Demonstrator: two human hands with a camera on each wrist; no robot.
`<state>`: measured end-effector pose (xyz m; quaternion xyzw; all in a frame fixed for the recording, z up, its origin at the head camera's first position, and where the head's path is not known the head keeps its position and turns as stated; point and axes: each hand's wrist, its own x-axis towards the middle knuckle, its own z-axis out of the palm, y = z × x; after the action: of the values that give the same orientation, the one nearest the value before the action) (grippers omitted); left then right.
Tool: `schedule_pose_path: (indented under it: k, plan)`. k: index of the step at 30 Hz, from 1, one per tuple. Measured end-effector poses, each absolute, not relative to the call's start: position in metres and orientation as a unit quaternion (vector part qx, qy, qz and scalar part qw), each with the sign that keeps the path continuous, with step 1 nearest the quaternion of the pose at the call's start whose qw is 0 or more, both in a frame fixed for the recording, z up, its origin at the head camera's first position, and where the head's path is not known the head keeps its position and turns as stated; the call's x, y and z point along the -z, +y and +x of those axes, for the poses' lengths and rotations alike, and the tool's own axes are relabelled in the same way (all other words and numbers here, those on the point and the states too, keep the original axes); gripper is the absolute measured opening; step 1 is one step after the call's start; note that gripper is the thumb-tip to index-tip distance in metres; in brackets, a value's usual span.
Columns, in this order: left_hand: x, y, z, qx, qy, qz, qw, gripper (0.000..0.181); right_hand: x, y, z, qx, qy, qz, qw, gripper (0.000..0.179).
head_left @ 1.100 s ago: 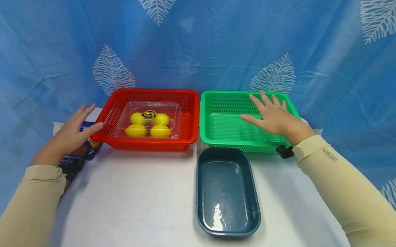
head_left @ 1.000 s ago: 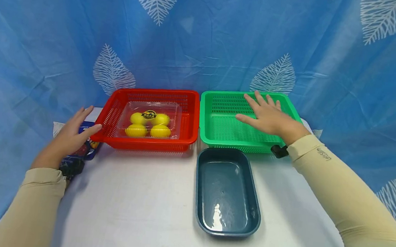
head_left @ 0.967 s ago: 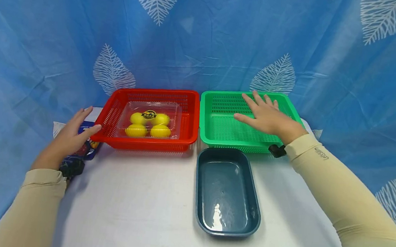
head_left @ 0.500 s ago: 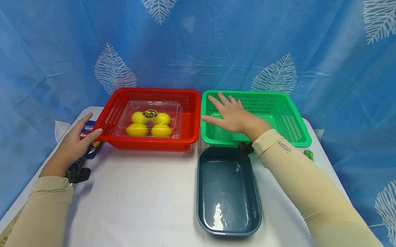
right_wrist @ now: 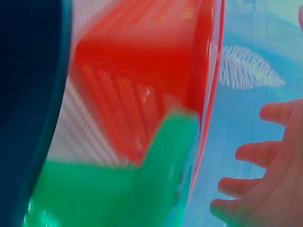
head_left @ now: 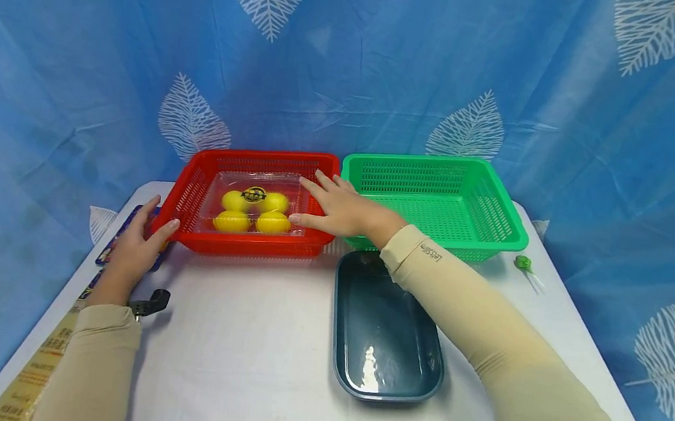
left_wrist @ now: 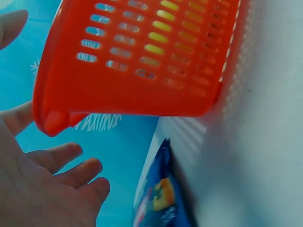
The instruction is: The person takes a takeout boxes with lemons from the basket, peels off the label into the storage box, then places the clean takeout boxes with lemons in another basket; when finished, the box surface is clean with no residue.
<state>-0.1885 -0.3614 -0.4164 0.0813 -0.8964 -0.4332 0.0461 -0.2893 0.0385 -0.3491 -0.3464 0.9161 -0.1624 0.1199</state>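
A red basket (head_left: pixel 229 246) holds a clear plastic box (head_left: pixel 207 214) with several yellow fruits (head_left: pixel 232 221) that look like lemons. My left hand (head_left: pixel 131 250) is at the basket's left end, thumb and fingers spread around the corner. In the left wrist view its fingers (left_wrist: pixel 64 158) lie close by the red rim; whether they touch it I cannot tell. Over the red basket's right side hovers my right hand (head_left: pixel 344 210), fingers spread and holding nothing. Its fingertips are near the clear box's right edge. The right wrist view shows those fingers (right_wrist: pixel 258 153) apart from the rims.
Right of the red basket stands a green basket (head_left: pixel 470 245). A dark blue tray (head_left: pixel 386 339) lies in front, partly under the right forearm. Blue packages (head_left: pixel 118 235) and a yellowish packet (head_left: pixel 32 377) lie along the left edge. A small green item (head_left: pixel 523 263) is at right.
My right hand has moved left from over the green basket to over the red basket's right side. My left hand has shifted slightly, staying by the red basket's left end.
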Motion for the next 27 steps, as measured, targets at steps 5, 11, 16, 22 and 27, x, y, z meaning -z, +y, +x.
schedule_pose_path:
  k: [5,11,16,22,27]
  plan:
    - [0.426,-0.357,-0.186,0.463,-0.88,0.093,0.061,0.087,0.35,0.018,-0.286,0.166,0.909,-0.361,0.125,0.098]
    - [0.434,-0.354,-0.185,0.486,-0.865,0.11,0.059,0.091,0.357,-0.003,-0.286,0.177,0.912,-0.352,0.117,0.097]
    - [0.436,-0.35,-0.186,0.493,-0.86,0.115,0.061,0.094,0.364,-0.015,-0.288,0.196,0.916,-0.327,0.125,0.095]
    - [0.44,-0.347,-0.186,0.515,-0.847,0.111,0.073,0.09,0.372,-0.023,-0.289,0.228,0.912,-0.303,0.154,0.093]
    - [0.443,-0.343,-0.187,0.556,-0.819,0.107,0.092,0.082,0.377,-0.03,-0.29,0.249,0.918,-0.278,0.136,0.09]
